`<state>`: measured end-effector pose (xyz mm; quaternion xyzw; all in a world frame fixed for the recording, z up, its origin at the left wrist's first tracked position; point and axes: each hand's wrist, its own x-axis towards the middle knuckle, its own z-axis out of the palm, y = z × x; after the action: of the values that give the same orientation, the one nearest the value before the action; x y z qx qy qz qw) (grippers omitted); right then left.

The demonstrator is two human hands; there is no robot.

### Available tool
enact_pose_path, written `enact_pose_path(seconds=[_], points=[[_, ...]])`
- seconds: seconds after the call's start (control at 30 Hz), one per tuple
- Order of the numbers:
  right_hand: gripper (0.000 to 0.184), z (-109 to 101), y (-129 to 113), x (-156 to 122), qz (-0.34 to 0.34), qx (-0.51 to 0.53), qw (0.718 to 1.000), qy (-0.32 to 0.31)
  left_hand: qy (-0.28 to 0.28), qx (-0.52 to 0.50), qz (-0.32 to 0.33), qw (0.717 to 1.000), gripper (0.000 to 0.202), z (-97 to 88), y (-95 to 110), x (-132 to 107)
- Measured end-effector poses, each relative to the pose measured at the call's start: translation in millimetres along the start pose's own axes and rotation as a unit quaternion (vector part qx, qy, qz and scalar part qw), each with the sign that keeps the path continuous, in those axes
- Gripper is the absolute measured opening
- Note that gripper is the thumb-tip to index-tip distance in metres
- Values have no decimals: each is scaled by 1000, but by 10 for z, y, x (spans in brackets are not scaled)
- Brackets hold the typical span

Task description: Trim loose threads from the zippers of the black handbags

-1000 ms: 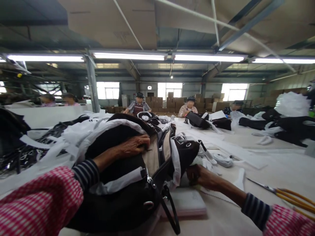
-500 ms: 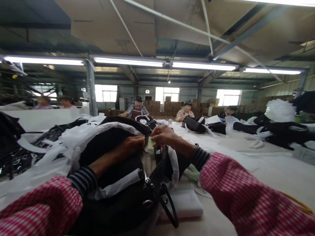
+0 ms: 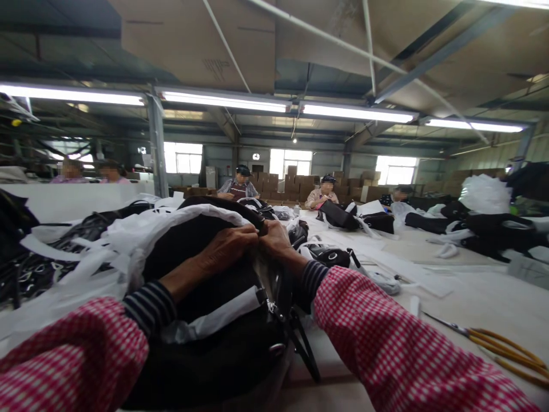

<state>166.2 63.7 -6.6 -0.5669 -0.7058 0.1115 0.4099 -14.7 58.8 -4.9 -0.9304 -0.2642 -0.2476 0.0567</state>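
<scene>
Our left hand (image 3: 234, 243) and right hand (image 3: 277, 237) meet with bent fingers at the far part of the open top of the black bag (image 3: 206, 366). We cannot tell if they pinch it, because the fingertips are hidden. Most of the bag lies nearer us and to the left, so our left hand is closer to it. Its open top runs from near to far.

You're in factory workshop handling bags: long white worktable (image 3: 480, 297) before you, black bags (image 3: 206, 366) strewn along it, scissors (image 3: 480, 339) at your right. Co-workers (image 3: 238, 187) across from you. Strip lights (image 3: 358, 113) overhead, steel post (image 3: 156, 149), stacked cartons (image 3: 269, 184) near far windows (image 3: 291, 163).
</scene>
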Motion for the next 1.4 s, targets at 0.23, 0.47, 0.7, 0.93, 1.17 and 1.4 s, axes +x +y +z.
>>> enact_pose_path(seconds=[0.23, 0.47, 0.7, 0.93, 1.17, 1.4], points=[[7, 16, 146, 105, 10, 65, 994, -85, 18, 2, 20, 1000, 20, -6, -55, 78], [12, -72, 179, 20, -48, 48, 995, -76, 17, -4, 31, 999, 21, -32, 31, 112], [10, -290, 279, -110, -110, 80, 973, -185, 6, -30, 5, 1000, 19, 64, 16, 135], [22, -385, 398, -441, -160, -17, 976, -144, -65, -90, -62, 992, 19, 198, 28, 66], [14, -350, 378, -380, -201, -35, 962, -182, -88, -100, -103, 986, 15, 106, 119, 83], [9, -466, 254, -412, -267, -116, 931, -221, -134, -101, -95, 981, 26, 33, 157, 87]])
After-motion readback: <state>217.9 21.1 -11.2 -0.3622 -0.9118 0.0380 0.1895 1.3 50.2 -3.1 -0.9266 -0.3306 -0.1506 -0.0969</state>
